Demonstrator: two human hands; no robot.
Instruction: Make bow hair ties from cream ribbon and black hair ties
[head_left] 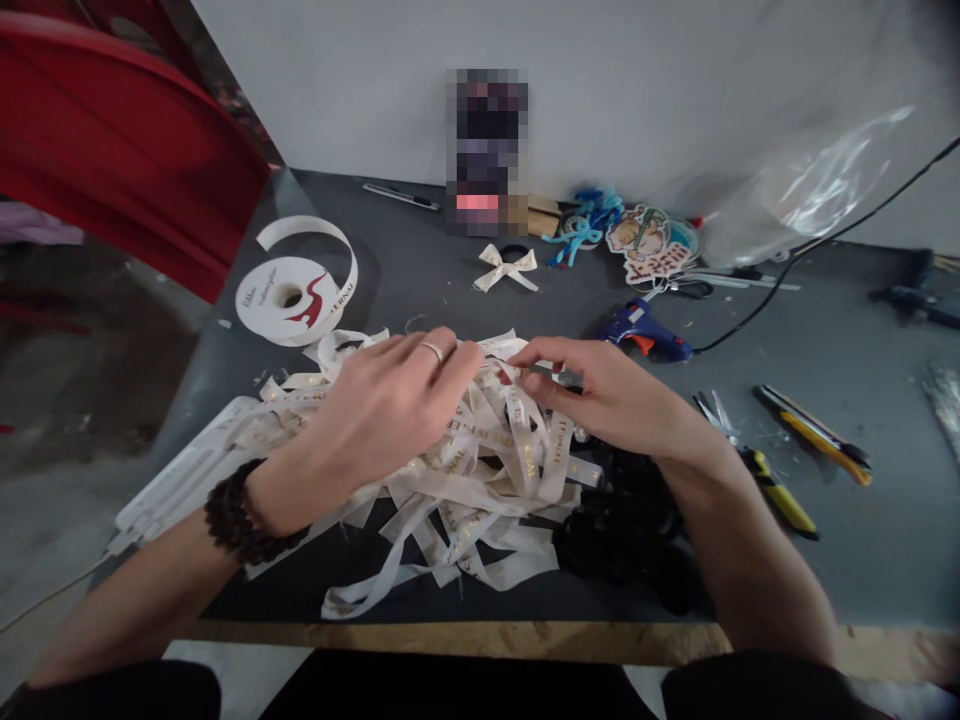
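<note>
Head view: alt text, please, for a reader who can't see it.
A person's left hand and right hand nearly meet above a heap of gold-lettered white ribbon strips on a dark grey table. Beyond them are a ribbon spool and a cream bow; a blue glue gun lies toward the right.

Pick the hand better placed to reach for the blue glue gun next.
Likely the right hand: it sits close to the blue glue gun, on the near side. The left hand is farther off, over the ribbon pile, and would probably have to cross the right.
</note>
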